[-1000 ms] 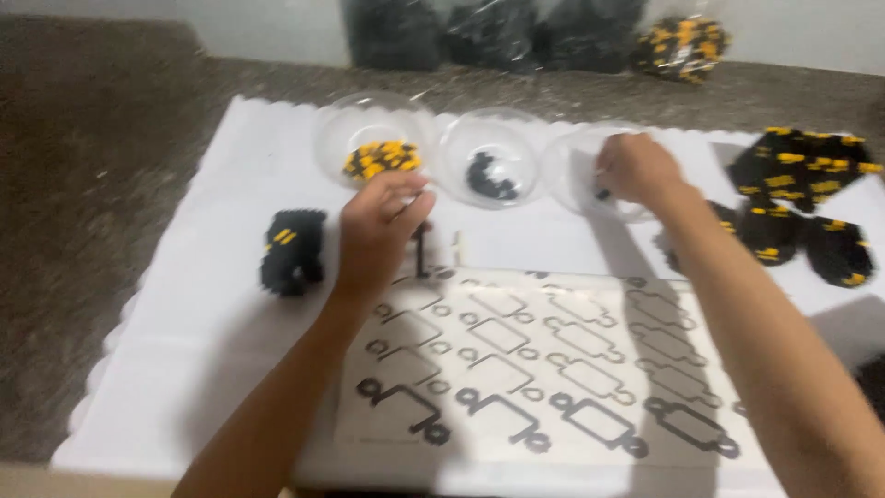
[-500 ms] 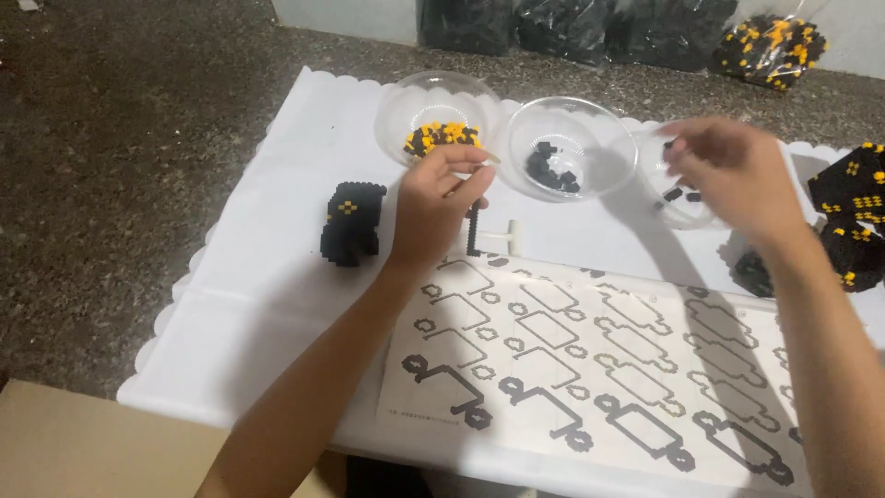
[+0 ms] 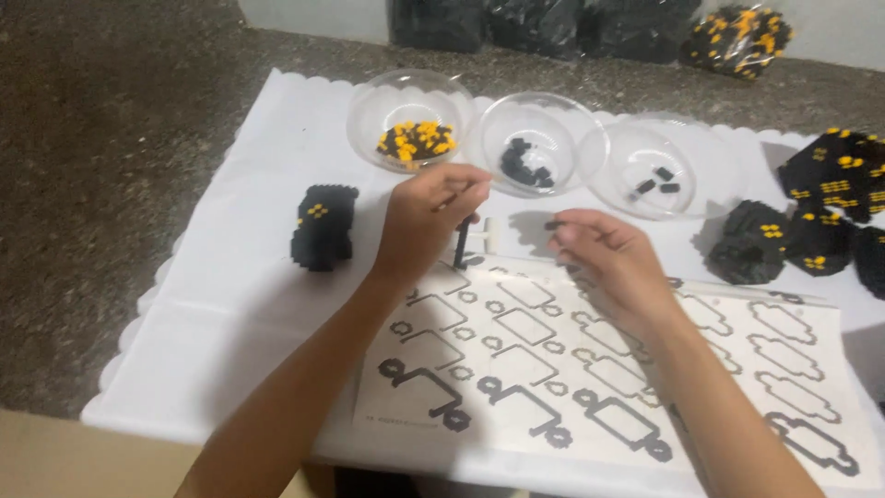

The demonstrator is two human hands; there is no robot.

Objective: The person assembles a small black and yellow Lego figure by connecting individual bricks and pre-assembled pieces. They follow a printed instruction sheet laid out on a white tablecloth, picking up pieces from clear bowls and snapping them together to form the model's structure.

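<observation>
My left hand [image 3: 426, 219] pinches a thin black rod-like piece [image 3: 460, 244] that hangs down over the top edge of a printed sheet with outlined shapes [image 3: 608, 369]. My right hand [image 3: 604, 258] is just to its right, above the sheet, with a small black piece [image 3: 551, 225] between fingertips. Behind the hands stand three clear bowls: one with black and yellow pieces [image 3: 413, 138], one with black pieces [image 3: 530, 164], one with a few black pieces [image 3: 656, 180].
A black block with yellow dots [image 3: 323, 226] sits left of my left hand on the white cloth [image 3: 230, 304]. Several black and yellow built pieces [image 3: 811, 221] lie at the right. Dark bags [image 3: 553, 23] line the back of the stone counter [image 3: 101, 166].
My right hand has come back from the right bowl toward my left hand, carrying a small black piece. My left hand stays over the sheet's top edge. The camera has shifted.
</observation>
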